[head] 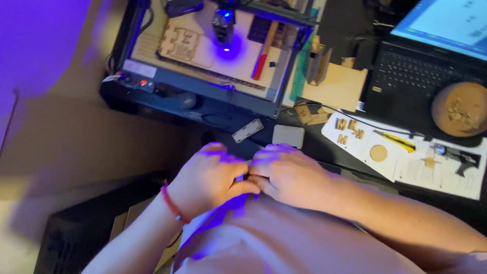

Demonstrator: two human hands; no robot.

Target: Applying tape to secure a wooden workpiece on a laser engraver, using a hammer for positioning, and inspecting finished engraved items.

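My left hand (213, 175) and my right hand (286, 172) meet in front of my chest, fingers curled and touching each other. Between the fingertips sits something small and dark that I cannot make out. A red cord bracelet (171, 204) circles my left wrist. Beyond the hands stands a laser engraver (203, 89) with a glowing blue head (224, 30) over a light wooden sheet (190, 43) carrying cut shapes.
A laptop (426, 66) is open at the right. A round wooden bowl (459, 109) of small pieces rests on it. White paper (406, 157) holds wooden letters, a wooden disc (378, 152) and a yellow cutter (395, 141). A grey square (288, 136) lies near the engraver.
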